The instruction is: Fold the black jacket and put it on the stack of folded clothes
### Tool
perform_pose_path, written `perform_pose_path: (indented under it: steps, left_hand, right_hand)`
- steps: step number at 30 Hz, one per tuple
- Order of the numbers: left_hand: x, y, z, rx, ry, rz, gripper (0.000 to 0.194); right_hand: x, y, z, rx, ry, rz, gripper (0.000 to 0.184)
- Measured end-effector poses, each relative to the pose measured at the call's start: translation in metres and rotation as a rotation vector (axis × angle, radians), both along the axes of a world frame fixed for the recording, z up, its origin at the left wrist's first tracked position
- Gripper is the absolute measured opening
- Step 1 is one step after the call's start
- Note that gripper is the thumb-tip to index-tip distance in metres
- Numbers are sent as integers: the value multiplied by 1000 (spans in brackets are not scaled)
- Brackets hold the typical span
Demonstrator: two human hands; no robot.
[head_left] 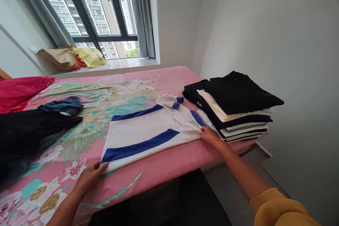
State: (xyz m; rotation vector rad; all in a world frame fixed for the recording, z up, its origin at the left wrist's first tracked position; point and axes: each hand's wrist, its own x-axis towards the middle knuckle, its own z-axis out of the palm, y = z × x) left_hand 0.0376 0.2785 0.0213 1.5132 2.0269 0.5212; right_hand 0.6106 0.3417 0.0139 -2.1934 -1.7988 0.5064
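A white shirt with blue stripes (140,127) lies spread out on the pink floral bedsheet (169,159), its hem toward the left. My left hand (92,174) pinches the near corner of the hem, beside a blue stripe. At the shirt's right end, my right hand (209,135) grips the near edge between thumb and fingers. A bunched part with blue cuffs (177,103) sits along the far side. Just beyond my right hand rises a stack of folded clothes (235,106), with a black garment on top.
Dark clothes (29,130) and a pair of jeans (63,106) lie loosely at the left, near a red pillow (23,90). A brown paper bag (59,58) and a yellow bag (90,57) rest on the windowsill. A wall (265,35) borders the right side.
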Motion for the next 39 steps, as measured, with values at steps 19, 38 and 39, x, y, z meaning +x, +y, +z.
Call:
perform_pose_path:
  steps: [19, 38, 39]
  left_hand:
    - [15, -17, 2, 24, 46, 81, 39]
    - [-5, -74, 2, -63, 251, -39, 37]
    - [-5, -78, 1, -71, 247, -30, 37]
  right_hand:
    - [10, -16, -31, -115, 544, -177, 34]
    - [18, -79, -41, -152, 522, -84, 38]
    - [19, -83, -44, -159, 548, -95, 39]
